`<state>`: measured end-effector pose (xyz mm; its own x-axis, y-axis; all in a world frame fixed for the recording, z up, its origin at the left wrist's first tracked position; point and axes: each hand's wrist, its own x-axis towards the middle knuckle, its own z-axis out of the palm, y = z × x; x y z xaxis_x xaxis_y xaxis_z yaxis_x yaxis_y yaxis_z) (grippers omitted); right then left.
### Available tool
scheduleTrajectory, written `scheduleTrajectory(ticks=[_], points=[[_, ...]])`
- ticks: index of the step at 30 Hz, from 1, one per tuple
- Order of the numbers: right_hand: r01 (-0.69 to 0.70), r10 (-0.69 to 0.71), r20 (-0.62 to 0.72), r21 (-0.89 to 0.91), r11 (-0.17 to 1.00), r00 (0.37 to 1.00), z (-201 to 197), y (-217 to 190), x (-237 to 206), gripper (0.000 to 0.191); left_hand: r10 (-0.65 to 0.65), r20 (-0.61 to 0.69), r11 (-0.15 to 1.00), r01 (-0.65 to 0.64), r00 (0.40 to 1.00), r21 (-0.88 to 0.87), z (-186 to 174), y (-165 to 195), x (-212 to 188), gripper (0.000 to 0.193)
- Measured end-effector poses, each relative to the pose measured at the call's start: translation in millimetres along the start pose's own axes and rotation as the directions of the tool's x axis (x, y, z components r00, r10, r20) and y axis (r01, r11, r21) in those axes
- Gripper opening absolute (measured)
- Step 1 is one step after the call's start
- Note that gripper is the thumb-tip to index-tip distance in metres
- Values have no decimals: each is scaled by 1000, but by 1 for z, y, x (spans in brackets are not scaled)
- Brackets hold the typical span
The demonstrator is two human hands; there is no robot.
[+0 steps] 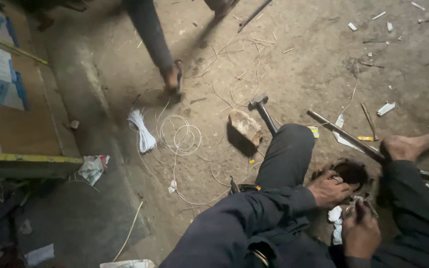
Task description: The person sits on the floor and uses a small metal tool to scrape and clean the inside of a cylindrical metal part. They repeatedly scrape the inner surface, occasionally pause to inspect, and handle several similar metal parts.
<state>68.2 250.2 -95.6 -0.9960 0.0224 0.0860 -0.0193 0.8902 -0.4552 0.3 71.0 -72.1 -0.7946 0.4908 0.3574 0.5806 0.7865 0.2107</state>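
Note:
I sit on a dirt floor with my knee (289, 149) drawn up. My left hand (329, 188) rests on the rim of a dark round metal part (352, 171) on the ground, fingers curled over its edge. My right hand (359, 232) is closed around a small metal tool (362, 201) that points at the round part. White scraps (334, 214) lie between my hands. My bare foot (410, 146) rests at the right, beside a long metal rod (343, 135).
A hammer (263, 110) and a stone (245, 126) lie ahead of my knee. Loops of white wire (177, 134) and a white wire bundle (142, 131) lie on the floor. Another person's leg and sandalled foot (171, 74) stand farther off. Cardboard boxes (6, 94) are stacked at left.

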Motion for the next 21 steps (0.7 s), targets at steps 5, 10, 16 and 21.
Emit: scheduleTrajectory(ticks=[5, 10, 16, 21], points=[[107, -96, -121, 92, 990, 988, 0, -4, -2, 28, 35, 21, 999, -35, 999, -1, -5, -3, -2, 60], [-33, 33, -20, -18, 999, 999, 2, -2, 1, 32, -15, -38, 994, 11, 999, -105, -4, -2, -5, 48], [1, -1, -17, -2, 1000, 1000, 1, -8, 1, 34, 10, -17, 998, -11, 1000, -54, -6, -6, -6, 42], [98, -91, -96, 74, 992, 991, -5, -17, -1, 30, 2, 160, 999, -10, 987, 54, -10, -5, -8, 41]])
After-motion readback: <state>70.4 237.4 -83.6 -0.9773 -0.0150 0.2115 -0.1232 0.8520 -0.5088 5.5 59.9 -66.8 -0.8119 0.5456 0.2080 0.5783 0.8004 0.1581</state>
